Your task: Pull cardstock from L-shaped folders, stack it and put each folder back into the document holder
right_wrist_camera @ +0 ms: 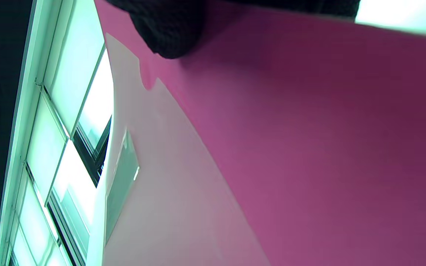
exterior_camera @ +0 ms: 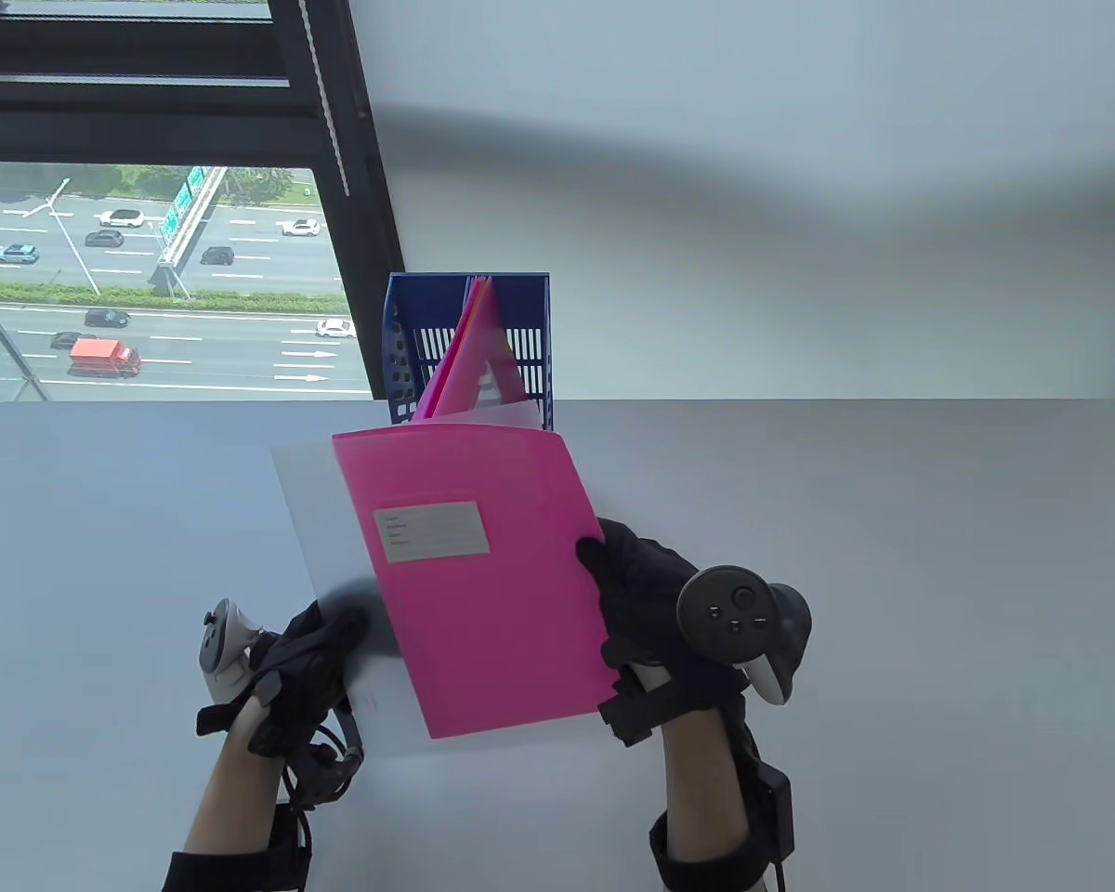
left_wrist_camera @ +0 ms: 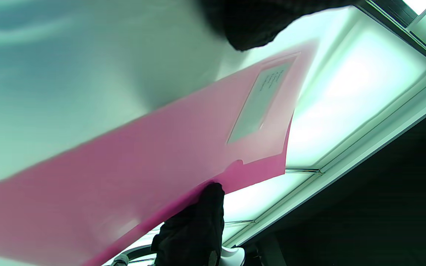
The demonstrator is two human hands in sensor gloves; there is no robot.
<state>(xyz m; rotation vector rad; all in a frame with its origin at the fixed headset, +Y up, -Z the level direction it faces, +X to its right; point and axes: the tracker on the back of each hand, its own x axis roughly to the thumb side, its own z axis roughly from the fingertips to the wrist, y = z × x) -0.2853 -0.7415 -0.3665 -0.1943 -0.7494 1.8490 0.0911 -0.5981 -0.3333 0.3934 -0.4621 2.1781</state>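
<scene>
A pink cardstock sheet [exterior_camera: 511, 632] sticks out to the right of a clear L-shaped folder [exterior_camera: 302, 502] that carries a grey label [exterior_camera: 432, 531]. Both are held tilted above the table. My left hand [exterior_camera: 307, 650] grips the folder's lower left corner, its fingers showing dimly through the plastic. My right hand [exterior_camera: 641, 585] pinches the pink sheet's right edge, thumb on top. From below, the right wrist view shows bare pink cardstock [right_wrist_camera: 327, 147] beside the cloudy folder [right_wrist_camera: 161, 192]. The blue document holder [exterior_camera: 400, 334] stands behind, with more pink-filled folders [exterior_camera: 469, 362] leaning inside.
The grey table [exterior_camera: 892, 557] stretches wide to the right and left of my hands. The holder stands at the table's far edge, against a white wall. A window [exterior_camera: 149, 279] fills the far left.
</scene>
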